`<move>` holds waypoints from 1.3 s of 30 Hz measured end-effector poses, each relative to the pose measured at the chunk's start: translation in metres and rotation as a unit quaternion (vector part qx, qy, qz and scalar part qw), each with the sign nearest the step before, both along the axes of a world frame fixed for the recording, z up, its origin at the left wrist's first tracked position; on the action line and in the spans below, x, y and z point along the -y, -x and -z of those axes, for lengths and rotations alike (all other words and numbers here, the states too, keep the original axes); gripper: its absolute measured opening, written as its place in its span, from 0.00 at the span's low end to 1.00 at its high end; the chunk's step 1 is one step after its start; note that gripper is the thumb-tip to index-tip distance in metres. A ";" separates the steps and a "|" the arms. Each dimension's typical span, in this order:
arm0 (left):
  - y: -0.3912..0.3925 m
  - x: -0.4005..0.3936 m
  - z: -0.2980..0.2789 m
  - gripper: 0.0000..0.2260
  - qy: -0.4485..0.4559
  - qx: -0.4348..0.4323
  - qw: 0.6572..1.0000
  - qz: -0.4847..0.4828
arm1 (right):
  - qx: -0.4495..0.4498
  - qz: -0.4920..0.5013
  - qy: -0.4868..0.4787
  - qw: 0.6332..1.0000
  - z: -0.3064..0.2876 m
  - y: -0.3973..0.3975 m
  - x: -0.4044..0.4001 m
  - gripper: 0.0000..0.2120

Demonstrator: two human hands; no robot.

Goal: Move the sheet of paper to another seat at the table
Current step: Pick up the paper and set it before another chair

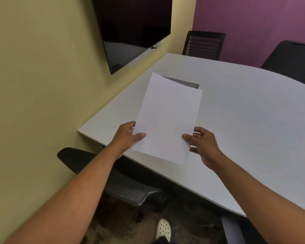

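Observation:
A blank white sheet of paper (167,117) is held up above the near left part of the white table (245,120). My left hand (128,136) pinches its lower left edge, thumb on top. My right hand (202,143) grips the lower right edge the same way. The sheet's far end curls slightly upward and hides part of a grey panel in the tabletop.
A grey hatch (185,81) is set into the table behind the sheet. A black mesh chair (123,187) is tucked under the near edge below my hands. Two more black chairs (203,44) (292,60) stand at the far side. A dark wall screen (134,29) hangs at left.

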State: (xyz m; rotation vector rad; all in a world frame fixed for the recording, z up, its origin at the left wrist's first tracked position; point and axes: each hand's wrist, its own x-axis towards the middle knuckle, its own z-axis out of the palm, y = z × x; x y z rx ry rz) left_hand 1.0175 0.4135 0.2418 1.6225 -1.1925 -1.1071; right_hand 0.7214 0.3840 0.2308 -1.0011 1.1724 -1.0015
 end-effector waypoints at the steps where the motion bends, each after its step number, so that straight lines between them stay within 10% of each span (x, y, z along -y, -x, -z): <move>1: -0.010 0.017 0.005 0.16 -0.003 -0.001 1.000 0.008 | -0.001 0.011 -0.007 1.000 0.006 -0.010 0.012 0.16; 19: -0.131 0.180 0.078 0.15 -0.185 0.035 0.969 0.163 | -0.069 0.109 -0.072 0.989 0.102 -0.102 0.135 0.17; 32: -0.179 0.244 0.175 0.16 -0.173 0.081 0.953 0.236 | -0.217 0.152 -0.093 0.960 0.172 -0.163 0.141 0.47; 39: -0.182 0.246 0.225 0.17 -0.181 0.102 0.945 0.251 | -0.325 0.127 -0.097 0.932 0.207 -0.182 0.130 0.28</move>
